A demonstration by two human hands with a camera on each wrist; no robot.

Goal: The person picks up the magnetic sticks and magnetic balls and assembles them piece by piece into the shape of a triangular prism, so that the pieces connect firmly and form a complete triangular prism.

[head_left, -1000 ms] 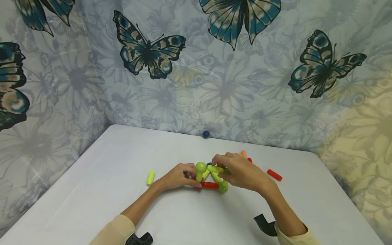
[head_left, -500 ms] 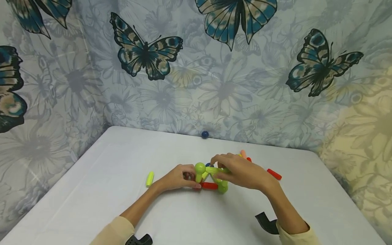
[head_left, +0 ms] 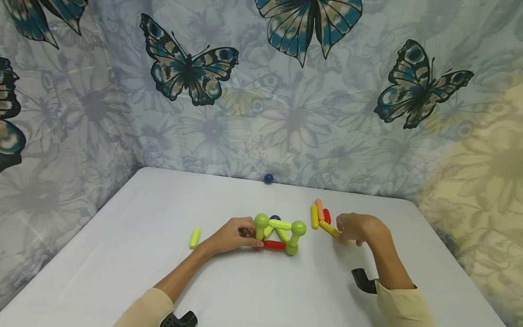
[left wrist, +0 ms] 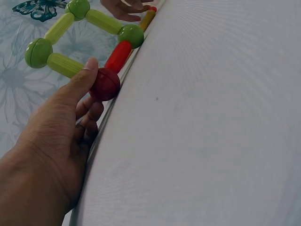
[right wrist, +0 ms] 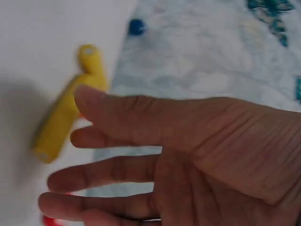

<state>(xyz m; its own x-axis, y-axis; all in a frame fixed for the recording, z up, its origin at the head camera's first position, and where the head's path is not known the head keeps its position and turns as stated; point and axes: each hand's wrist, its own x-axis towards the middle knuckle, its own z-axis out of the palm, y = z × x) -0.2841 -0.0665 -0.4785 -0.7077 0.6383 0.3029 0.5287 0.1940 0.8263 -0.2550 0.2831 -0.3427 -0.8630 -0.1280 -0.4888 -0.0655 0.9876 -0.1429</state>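
My left hand (head_left: 234,234) grips a frame of toy rods and balls at its lower left corner. In the left wrist view the thumb presses a dark red ball (left wrist: 105,85), joined to a red rod (left wrist: 118,57) and a green rod (left wrist: 65,65). Green balls (head_left: 298,228) form other corners; a green rod (head_left: 280,224) spans the top. Behind it shows part of a blue ball (head_left: 275,218). To the right, my right hand (head_left: 361,227) hovers by a yellow rod (head_left: 328,228), fingers extended in the right wrist view and holding nothing.
Beyond the right hand lie another yellow rod (head_left: 314,216), a peach rod (head_left: 319,209) and a small red rod (head_left: 327,215). A loose green rod (head_left: 194,238) lies left of the left hand. A dark blue ball (head_left: 268,178) sits at the table's back edge.
My right hand has let go of the frame's top green rod and moved right to the loose rods. That rod now bridges the two upper green balls. The left hand keeps its hold.
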